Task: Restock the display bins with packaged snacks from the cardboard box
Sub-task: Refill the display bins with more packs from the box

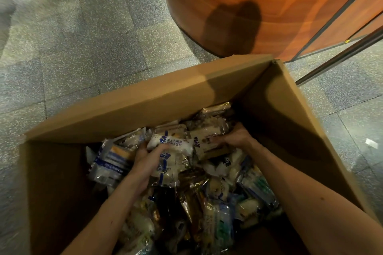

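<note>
A large open cardboard box [145, 99] stands on the floor, filled with several wrapped snack packets. Both my arms reach down into it. My left hand [149, 157] grips a white packet with blue print [172, 144], its fingers curled under the wrapper. Further right, my right hand [234, 136] is buried among the packets near the far corner, fingers curled round a pale packet with dark print [205, 138]. More packets in clear, blue and dark wrappers [217, 203] lie heaped below my forearms.
A round orange wood-look display stand [269, 16] with a dark rim rises just beyond the box. A dark metal bar [339, 58] slants across the speckled tile floor [72, 47] at the right. A small white scrap [371, 143] lies on the floor.
</note>
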### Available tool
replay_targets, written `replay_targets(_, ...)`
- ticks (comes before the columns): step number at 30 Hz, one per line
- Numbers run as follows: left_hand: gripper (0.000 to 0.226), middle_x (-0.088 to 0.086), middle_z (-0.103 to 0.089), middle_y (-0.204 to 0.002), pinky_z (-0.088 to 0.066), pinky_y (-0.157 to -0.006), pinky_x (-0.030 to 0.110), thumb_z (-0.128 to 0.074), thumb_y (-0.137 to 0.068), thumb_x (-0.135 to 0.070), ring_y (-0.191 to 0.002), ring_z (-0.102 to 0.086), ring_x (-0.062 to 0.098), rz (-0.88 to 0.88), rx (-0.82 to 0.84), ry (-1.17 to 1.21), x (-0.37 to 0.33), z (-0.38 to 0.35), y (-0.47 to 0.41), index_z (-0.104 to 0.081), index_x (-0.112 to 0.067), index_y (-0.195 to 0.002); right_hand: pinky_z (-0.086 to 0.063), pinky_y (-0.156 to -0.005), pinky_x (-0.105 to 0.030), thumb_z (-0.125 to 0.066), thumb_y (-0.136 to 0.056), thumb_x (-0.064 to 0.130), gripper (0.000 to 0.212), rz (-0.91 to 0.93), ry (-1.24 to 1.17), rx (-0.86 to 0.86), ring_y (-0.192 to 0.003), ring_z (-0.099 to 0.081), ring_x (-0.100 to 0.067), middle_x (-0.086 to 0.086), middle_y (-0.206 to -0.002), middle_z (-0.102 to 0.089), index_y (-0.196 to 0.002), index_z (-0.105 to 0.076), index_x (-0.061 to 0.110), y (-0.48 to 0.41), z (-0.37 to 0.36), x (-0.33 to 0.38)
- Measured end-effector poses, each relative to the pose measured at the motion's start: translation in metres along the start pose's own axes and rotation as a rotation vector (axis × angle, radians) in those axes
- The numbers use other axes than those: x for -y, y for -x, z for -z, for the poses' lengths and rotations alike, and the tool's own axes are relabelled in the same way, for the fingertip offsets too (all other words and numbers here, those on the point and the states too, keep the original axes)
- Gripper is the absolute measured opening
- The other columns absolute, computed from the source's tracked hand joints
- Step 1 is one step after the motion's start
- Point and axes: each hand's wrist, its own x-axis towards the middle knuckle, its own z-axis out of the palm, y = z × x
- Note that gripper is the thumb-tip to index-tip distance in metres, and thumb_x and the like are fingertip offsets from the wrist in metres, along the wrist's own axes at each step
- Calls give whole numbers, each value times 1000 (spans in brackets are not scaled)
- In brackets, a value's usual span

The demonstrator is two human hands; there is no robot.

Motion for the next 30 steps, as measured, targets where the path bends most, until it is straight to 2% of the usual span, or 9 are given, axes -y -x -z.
replay_targets(2, 49, -7, -61, -111, -44, -83, 37, -77, -82, -38, -106, -57, 17, 0, 8, -21, -1, 1, 2, -54, -28, -124, -47, -108, -39, -91, -10, 69, 137, 10, 43, 15, -127, -56, -22, -1, -140, -58, -133, -59, 19, -10, -3, -5)
replay_targets(4, 49, -4, -61, -115, -43, -82, 36, -75, -84, -38, -104, -56, 17, 0, 5, -37, -2, 2, 3, -52, -27, -126, -39, -114, -42, -91, -31, 68, 124, 54, 147, 7, -136, -46, -27, 0, -146, -50, -140, -54, 22, -9, -6, -2)
replay_targets(7, 44, 0, -59, -121, -41, -83, 35, -74, -86, -36, -104, -54, 18, -10, 6, -30, 2, 3, 2, -52, -27, -123, -47, -106, -39, -95, -55, 40, 78, 126, 115, -20, -125, -57, -23, -1, -131, -63, -125, -65, 22, 4, -15, 4)
replay_targets(12, 57, 1, -60, -124, -43, -74, 30, -75, -84, -38, -106, -56, 17, -21, 16, -50, 3, 7, 7, -51, -23, -133, -47, -104, -38, -92, -64, 33, 99, 114, 193, -53, -126, -50, -25, -5, -132, -51, -141, -33, 11, 15, -22, 9)
replay_targets(17, 53, -1, -53, -129, -47, -91, 39, -74, -86, -35, -109, -54, 22, -49, 42, -115, -11, 16, 30, -46, -21, -129, -54, -77, -30, -85, -74, 24, 32, 142, 260, 20, -96, -62, -18, -4, -107, -66, -96, -63, 16, 51, -13, 18)
replay_targets(21, 95, 0, -39, -148, -42, -104, 45, -79, -81, -42, -127, -47, 27, -97, 129, -271, -37, 16, 67, -23, -21, -155, -57, -78, -31, -80, -80, 21, 35, 170, 112, 47, -94, -64, -17, -2, -105, -65, -108, -59, 18, 108, 15, 8)
replay_targets(25, 79, -1, -53, -133, -49, -85, 33, -76, -83, -41, -97, -58, 12, -197, 321, -468, -73, 0, 122, -35, -22, -148, -60, -87, -40, -83, -78, 17, 47, 188, -132, 8, -100, -67, -21, -6, -111, -67, -117, -57, 16, 185, 53, -28)
replay_targets(28, 43, 2, -68, -117, -54, -89, 42, -74, -86, -36, -99, -67, 24, -273, 526, -549, -100, -32, 169, -54, -34, -124, -57, -90, -37, -83, -78, 21, 51, 232, -219, -66, -101, -67, -17, -3, -112, -69, -122, -57, 18, 252, 86, -74)
replay_targets(30, 34, -4, -70, -110, -54, -79, 29, -73, -88, -32, -95, -68, 13, -340, 626, -574, -113, -56, 198, -56, -35, -117, -57, -87, -34, -81, -81, 18, 45, 245, -321, -114, -99, -68, -19, -3, -106, -72, -120, -59, 19, 291, 101, -106)
